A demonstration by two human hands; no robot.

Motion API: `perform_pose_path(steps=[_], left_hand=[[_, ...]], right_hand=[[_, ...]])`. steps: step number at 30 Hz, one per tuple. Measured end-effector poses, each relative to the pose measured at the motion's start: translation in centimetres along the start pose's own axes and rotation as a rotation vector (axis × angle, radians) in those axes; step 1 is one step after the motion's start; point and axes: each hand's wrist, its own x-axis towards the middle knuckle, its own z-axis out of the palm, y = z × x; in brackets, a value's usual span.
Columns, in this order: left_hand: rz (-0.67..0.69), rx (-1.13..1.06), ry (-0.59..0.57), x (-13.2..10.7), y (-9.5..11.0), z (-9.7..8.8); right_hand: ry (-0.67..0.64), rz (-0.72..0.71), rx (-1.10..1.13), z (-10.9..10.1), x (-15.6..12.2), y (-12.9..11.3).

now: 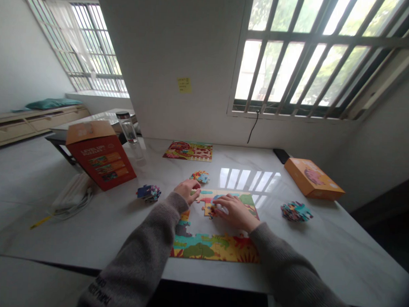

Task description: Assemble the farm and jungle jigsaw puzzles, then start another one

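Note:
A partly assembled jigsaw puzzle [201,247] with animals and trees lies on the table, its border pieces joined around a bare middle. My left hand [188,191] is at the puzzle's upper left corner, fingers curled with the tips together; whatever they may hold is hidden. Over the right part of the puzzle, my right hand [235,211] bends its fingers down onto a small puzzle piece, mostly covered by them. Just left of those fingertips sits a joined red and yellow cluster [207,208]. A small pile of loose pieces [200,176] lies beyond my left hand.
More piles of pieces lie at left [148,193] and right [295,211]. A finished farm puzzle [188,151] is at the back. A red puzzle box [102,156], glass bottle [127,127] and cable [77,203] stand left; an orange box [312,179] and black phone [281,156] right.

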Motion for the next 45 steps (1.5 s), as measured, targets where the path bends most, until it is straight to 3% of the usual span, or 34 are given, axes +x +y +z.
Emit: perform_pose_path(steps=[6,13,22,29,35,41,45], left_hand=[[-0.127,-0.022,-0.032,-0.1,-0.6,-0.5],[-0.235,0.0,-0.007,-0.1,0.0,-1.2],[-0.251,0.035,-0.01,-0.1,0.0,-1.0],[-0.326,0.038,0.059,0.0,0.3,-1.1],[-0.34,-0.384,0.165,0.4,0.9,-0.9],[-0.311,-0.968,-0.112,0.3,1.8,-0.5],[-0.346,-1.109,-0.112,0.3,1.8,-0.2]], right_hand=[[-0.042,0.008,0.038,-0.7,4.0,0.7],[-0.002,0.132,-0.058,1.8,10.1,3.6],[0.0,0.182,-0.1,3.2,12.4,4.8],[0.051,0.129,-0.142,0.7,10.7,3.4],[0.097,-0.17,-0.067,-2.3,6.0,0.6],[0.105,-0.292,0.117,-4.6,2.9,-1.1],[0.19,-0.179,0.224,-4.3,2.1,-1.3]])
